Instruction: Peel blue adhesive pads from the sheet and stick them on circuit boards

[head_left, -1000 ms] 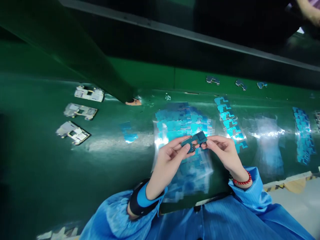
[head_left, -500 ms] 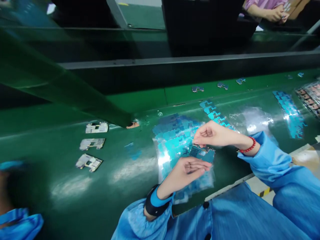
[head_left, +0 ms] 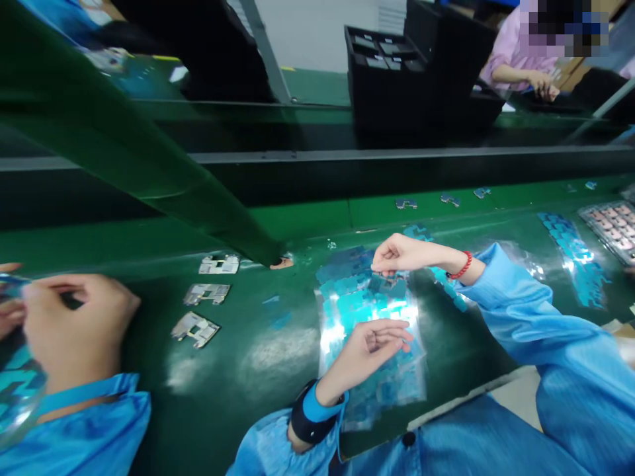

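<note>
My right hand (head_left: 399, 254), with a red bead bracelet at the wrist, is closed in a pinch above the far part of the teal sheets. A small circuit board (head_left: 388, 283) hangs from its fingertips, partly blurred against the sheets. Nearer to me, my left hand (head_left: 372, 347) hovers over the same sheets with loosely curled fingers apart and nothing visible in them. Beneath both hands lie several clear-backed sheets of teal adhesive pieces (head_left: 337, 307), overlapping and glossy.
Three pale circuit boards (head_left: 207, 293) lie in a column at left, near a slanted green post (head_left: 223, 211). A co-worker's hand (head_left: 79, 324) works at the left edge. Further boards (head_left: 450, 199) rest along the back strip. A tray (head_left: 612, 228) sits far right.
My right hand has lifted the circuit board away from my left hand, up and slightly left. The view has tilted upward. A co-worker's hands have come into view at left.
</note>
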Action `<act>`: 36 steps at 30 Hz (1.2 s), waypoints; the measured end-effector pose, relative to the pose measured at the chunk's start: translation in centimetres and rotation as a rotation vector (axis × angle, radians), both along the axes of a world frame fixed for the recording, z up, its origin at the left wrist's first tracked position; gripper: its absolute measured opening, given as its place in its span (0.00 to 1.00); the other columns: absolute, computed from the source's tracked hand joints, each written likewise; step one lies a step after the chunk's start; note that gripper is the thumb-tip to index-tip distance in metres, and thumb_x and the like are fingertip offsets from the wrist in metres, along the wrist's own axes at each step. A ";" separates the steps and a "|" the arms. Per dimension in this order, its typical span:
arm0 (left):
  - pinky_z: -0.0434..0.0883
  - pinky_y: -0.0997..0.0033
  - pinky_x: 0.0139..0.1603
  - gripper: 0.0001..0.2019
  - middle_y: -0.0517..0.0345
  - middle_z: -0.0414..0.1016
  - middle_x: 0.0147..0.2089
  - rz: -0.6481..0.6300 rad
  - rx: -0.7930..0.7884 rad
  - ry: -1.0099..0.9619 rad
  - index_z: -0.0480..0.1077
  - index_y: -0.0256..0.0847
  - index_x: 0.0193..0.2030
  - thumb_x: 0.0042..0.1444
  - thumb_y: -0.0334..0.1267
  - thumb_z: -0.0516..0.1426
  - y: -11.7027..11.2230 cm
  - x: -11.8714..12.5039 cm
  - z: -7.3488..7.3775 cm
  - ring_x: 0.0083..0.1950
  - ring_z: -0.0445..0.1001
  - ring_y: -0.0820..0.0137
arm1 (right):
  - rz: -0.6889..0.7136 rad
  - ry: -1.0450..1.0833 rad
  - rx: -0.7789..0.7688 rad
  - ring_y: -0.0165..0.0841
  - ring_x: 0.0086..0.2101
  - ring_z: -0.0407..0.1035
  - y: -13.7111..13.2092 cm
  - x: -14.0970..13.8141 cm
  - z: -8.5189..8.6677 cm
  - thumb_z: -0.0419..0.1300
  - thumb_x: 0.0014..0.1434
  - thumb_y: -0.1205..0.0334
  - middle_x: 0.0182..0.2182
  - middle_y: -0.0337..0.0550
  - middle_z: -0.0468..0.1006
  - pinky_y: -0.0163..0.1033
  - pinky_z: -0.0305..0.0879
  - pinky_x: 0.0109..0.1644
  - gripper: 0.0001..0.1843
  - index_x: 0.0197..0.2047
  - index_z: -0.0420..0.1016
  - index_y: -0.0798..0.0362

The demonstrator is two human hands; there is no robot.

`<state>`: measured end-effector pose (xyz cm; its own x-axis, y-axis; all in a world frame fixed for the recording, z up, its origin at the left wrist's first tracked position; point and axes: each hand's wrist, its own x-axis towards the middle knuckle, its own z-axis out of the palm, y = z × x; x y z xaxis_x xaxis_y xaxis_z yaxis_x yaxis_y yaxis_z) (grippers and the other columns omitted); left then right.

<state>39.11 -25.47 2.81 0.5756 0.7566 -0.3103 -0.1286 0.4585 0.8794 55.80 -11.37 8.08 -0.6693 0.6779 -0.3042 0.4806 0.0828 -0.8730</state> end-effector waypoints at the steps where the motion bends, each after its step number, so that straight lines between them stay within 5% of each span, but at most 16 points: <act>1: 0.76 0.66 0.41 0.17 0.47 0.81 0.37 -0.003 -0.003 -0.012 0.76 0.35 0.44 0.50 0.45 0.65 0.0 0.0 -0.1 0.36 0.80 0.63 | -0.046 -0.030 0.064 0.26 0.23 0.67 1.5 -0.4 -0.4 0.59 0.60 0.63 0.20 0.37 0.74 0.31 0.65 0.29 0.12 0.26 0.73 0.58; 7: 0.74 0.66 0.38 0.17 0.49 0.81 0.35 0.104 0.030 -0.014 0.76 0.36 0.42 0.49 0.46 0.66 0.8 -0.7 0.2 0.34 0.78 0.64 | -0.287 -0.193 0.373 0.30 0.31 0.72 11.2 -3.3 -2.6 0.59 0.64 0.59 0.31 0.39 0.76 0.39 0.72 0.37 0.10 0.36 0.73 0.59; 12: 0.73 0.69 0.35 0.13 0.53 0.79 0.31 0.346 0.005 0.030 0.77 0.36 0.38 0.47 0.41 0.66 1.6 -1.4 0.7 0.30 0.76 0.67 | -0.420 -0.250 0.563 0.37 0.44 0.72 12.5 -2.7 -2.9 0.57 0.66 0.58 0.46 0.47 0.75 0.50 0.69 0.51 0.12 0.48 0.72 0.56; 17: 0.70 0.73 0.32 0.10 0.53 0.78 0.29 0.671 -0.021 -0.058 0.76 0.34 0.34 0.43 0.36 0.66 2.6 -2.9 0.5 0.28 0.72 0.71 | -0.264 -0.209 0.626 0.40 0.55 0.66 3.4 -0.4 -3.7 0.55 0.66 0.57 0.54 0.54 0.72 0.50 0.58 0.63 0.19 0.57 0.68 0.56; 20: 0.70 0.75 0.35 0.10 0.58 0.77 0.29 0.811 -0.027 -0.091 0.75 0.36 0.34 0.43 0.35 0.65 3.3 -4.1 0.2 0.29 0.71 0.74 | -0.033 -0.170 0.580 0.45 0.63 0.55 -5.0 0.4 -5.1 0.70 0.47 0.44 0.63 0.54 0.62 0.48 0.54 0.66 0.45 0.63 0.63 0.54; 22: 0.70 0.75 0.36 0.10 0.59 0.76 0.29 0.853 -0.018 -0.082 0.74 0.36 0.35 0.44 0.36 0.64 3.5 -4.6 0.0 0.29 0.71 0.74 | 0.108 -0.205 0.547 0.50 0.65 0.49 -9.5 0.8 -6.5 0.67 0.48 0.39 0.66 0.55 0.56 0.58 0.49 0.67 0.51 0.68 0.54 0.52; 25: 0.70 0.75 0.37 0.09 0.58 0.76 0.30 0.830 0.009 -0.026 0.74 0.36 0.35 0.46 0.37 0.62 3.7 -4.7 -0.3 0.30 0.72 0.74 | 0.071 -0.220 0.596 0.48 0.65 0.48 -12.6 1.3 -8.4 0.59 0.61 0.47 0.66 0.52 0.55 0.63 0.48 0.66 0.36 0.68 0.54 0.46; 28: 0.70 0.74 0.36 0.09 0.56 0.77 0.30 0.683 0.044 0.072 0.74 0.36 0.35 0.48 0.38 0.61 3.5 -4.0 -0.7 0.31 0.73 0.72 | -0.061 -0.095 0.640 0.44 0.62 0.57 -12.3 1.6 -9.4 0.58 0.64 0.55 0.62 0.50 0.64 0.57 0.54 0.65 0.27 0.65 0.60 0.45; 32: 0.69 0.70 0.32 0.11 0.56 0.75 0.24 0.386 0.105 0.206 0.75 0.36 0.27 0.50 0.43 0.61 3.0 -2.8 -1.5 0.28 0.73 0.67 | -0.159 -0.010 0.660 0.40 0.57 0.65 -11.2 1.7 -9.0 0.58 0.64 0.57 0.57 0.51 0.72 0.50 0.63 0.62 0.26 0.64 0.62 0.50; 36: 0.70 0.69 0.37 0.15 0.56 0.78 0.31 0.194 0.189 0.244 0.76 0.38 0.32 0.55 0.48 0.57 2.3 -1.8 -1.8 0.35 0.74 0.65 | -0.167 0.056 0.690 0.38 0.54 0.69 -11.5 1.1 -8.1 0.57 0.65 0.59 0.54 0.50 0.74 0.45 0.68 0.58 0.24 0.63 0.63 0.50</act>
